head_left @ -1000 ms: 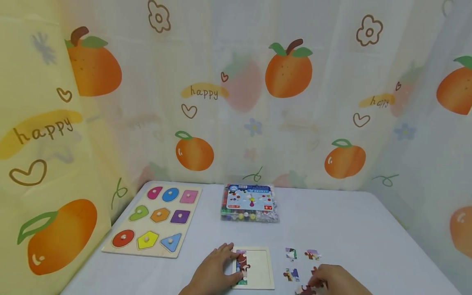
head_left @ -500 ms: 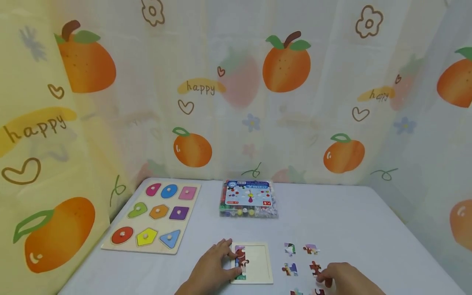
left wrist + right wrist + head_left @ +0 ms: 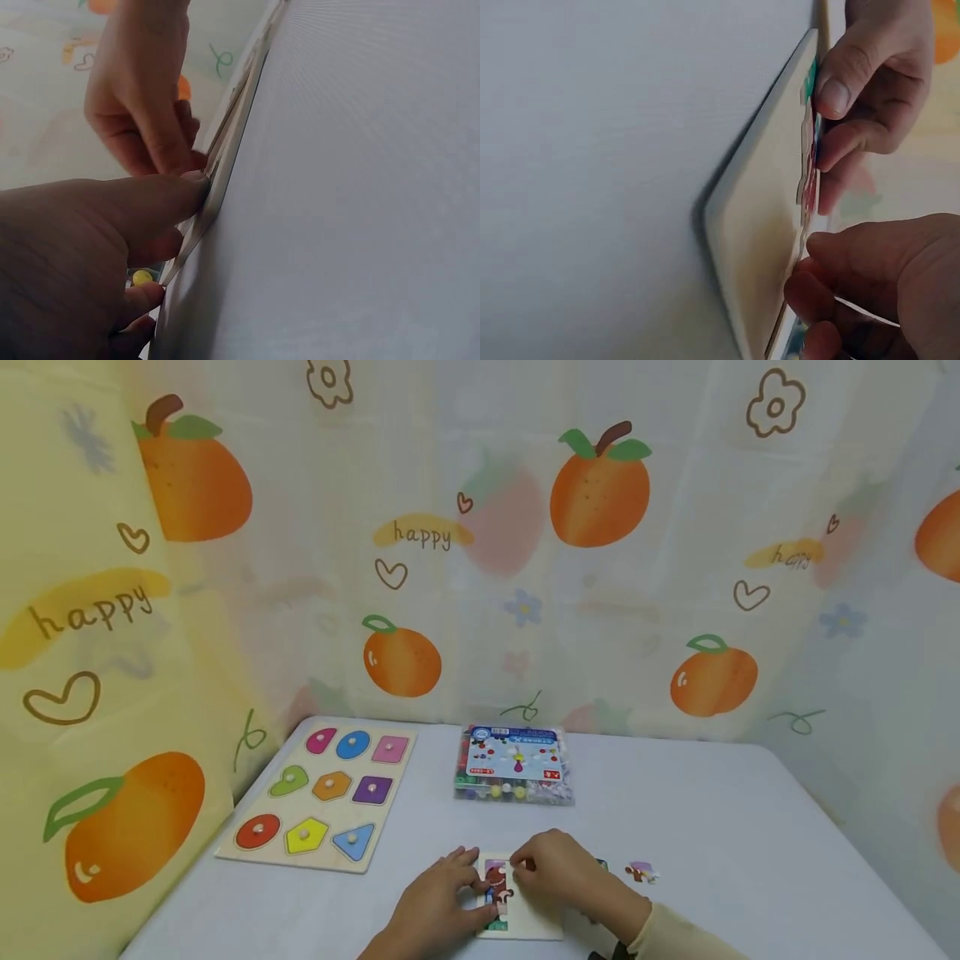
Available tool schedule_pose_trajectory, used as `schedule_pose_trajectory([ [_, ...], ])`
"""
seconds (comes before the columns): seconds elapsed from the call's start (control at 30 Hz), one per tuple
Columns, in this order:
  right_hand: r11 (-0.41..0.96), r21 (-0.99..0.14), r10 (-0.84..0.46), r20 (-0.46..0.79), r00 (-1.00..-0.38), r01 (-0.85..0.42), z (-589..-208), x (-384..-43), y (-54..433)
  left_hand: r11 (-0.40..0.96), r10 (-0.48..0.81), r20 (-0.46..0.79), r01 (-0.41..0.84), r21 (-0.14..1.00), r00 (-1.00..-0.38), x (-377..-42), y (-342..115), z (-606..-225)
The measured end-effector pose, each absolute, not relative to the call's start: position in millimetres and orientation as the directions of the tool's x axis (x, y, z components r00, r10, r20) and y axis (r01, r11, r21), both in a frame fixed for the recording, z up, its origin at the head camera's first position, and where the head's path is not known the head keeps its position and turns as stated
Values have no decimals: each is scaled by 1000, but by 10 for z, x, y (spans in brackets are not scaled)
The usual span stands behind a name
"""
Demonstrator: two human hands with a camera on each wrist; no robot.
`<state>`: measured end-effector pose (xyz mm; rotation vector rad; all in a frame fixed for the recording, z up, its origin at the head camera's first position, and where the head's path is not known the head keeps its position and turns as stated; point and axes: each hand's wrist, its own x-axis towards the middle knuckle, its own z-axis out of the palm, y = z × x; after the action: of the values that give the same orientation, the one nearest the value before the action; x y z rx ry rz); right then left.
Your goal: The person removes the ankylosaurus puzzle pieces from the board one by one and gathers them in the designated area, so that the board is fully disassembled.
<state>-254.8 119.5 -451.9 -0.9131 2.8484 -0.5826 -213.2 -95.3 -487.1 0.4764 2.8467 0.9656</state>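
Note:
A pale square jigsaw tray lies before me with a column of joined puzzle pieces along its left side. My left hand rests at that side; thumb and forefinger press on the pieces, and other fingers touch the tray's edge. Over the tray's far part, my right hand brings thumb and forefinger together beside the joined column. It pinches a jigsaw piece, mostly hidden by the fingers. In the right wrist view both hands meet along the tray's pieces, the bare tray bottom showing beside them.
A loose puzzle piece lies right of the tray, and others are partly covered by the right forearm. Farther back sits a clear plastic box of coloured beads. A wooden knobbed shape board lies at left. Printed curtains surround the table.
My right hand has moved left from the loose pieces to the tray's far part, beside the joined column. My left hand stays at the tray's left side. The head view has shifted slightly.

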Motion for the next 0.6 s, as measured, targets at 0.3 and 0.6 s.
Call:
schedule_pose_trajectory([
  [0.3, 771, -372, -544, 38, -838, -517, -4524, -2583, 1024, 740, 324, 7, 258, 621, -946, -2170, -965, -4862],
  [0.6, 767, -497, -468, -2, -884, -406, -4502, -2571, 1000, 726, 338, 10, 268, 634, -941, -2146, -972, -4866],
])
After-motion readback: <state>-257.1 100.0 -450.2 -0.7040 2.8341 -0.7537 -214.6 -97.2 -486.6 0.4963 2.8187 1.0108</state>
